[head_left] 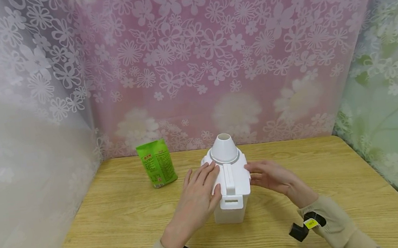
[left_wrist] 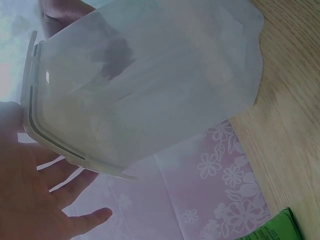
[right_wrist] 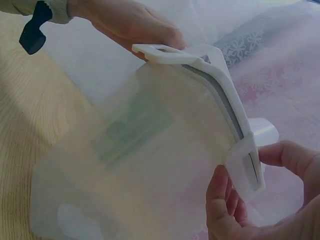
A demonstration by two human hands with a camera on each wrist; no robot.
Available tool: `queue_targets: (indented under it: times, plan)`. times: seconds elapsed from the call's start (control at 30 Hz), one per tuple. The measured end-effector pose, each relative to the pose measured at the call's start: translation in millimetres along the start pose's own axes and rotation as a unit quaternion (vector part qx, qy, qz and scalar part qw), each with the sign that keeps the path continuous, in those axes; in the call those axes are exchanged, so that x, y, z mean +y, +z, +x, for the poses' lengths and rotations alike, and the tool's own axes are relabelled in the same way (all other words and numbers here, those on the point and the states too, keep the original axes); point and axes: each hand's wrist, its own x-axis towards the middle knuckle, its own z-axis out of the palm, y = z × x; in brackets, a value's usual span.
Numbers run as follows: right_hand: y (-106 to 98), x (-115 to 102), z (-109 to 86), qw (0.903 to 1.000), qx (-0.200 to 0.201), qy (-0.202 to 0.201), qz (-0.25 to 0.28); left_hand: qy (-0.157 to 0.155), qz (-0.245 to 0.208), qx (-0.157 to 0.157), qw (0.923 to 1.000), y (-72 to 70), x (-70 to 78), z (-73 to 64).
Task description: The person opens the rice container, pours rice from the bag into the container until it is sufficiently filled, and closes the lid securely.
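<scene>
A tall translucent storage container [head_left: 230, 214] stands on the table with a white lid [head_left: 241, 176] on top. The lid carries a cone-shaped spout or cup [head_left: 225, 149] at the far end and a slim handle along its middle. My left hand [head_left: 197, 195] lies against the lid's left side, its fingers extended and, in the left wrist view, spread beside the rim. With thumb and fingers, my right hand [head_left: 273, 177] pinches the side latch [right_wrist: 245, 170] at the lid's right edge. The container's inside shows only hazily through its walls.
A green printed packet [head_left: 157, 163] stands on the wooden table [head_left: 122, 231], left of and behind the container. Floral curtains [head_left: 213, 57] hang behind and along both sides of the table.
</scene>
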Motion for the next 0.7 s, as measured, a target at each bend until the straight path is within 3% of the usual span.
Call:
queue_targets:
  times: [0.23,0.7]
  plan:
    - [-4,0,7.5,0.9998,-0.009,0.017,0.006,0.001,0.000,0.003,1.0000,0.5,-0.3,-0.1]
    - [-9,1,14.6,0.9985,-0.054,0.009,0.010,0.002,0.004,0.003,1.0000,-0.2,-1.0,0.1]
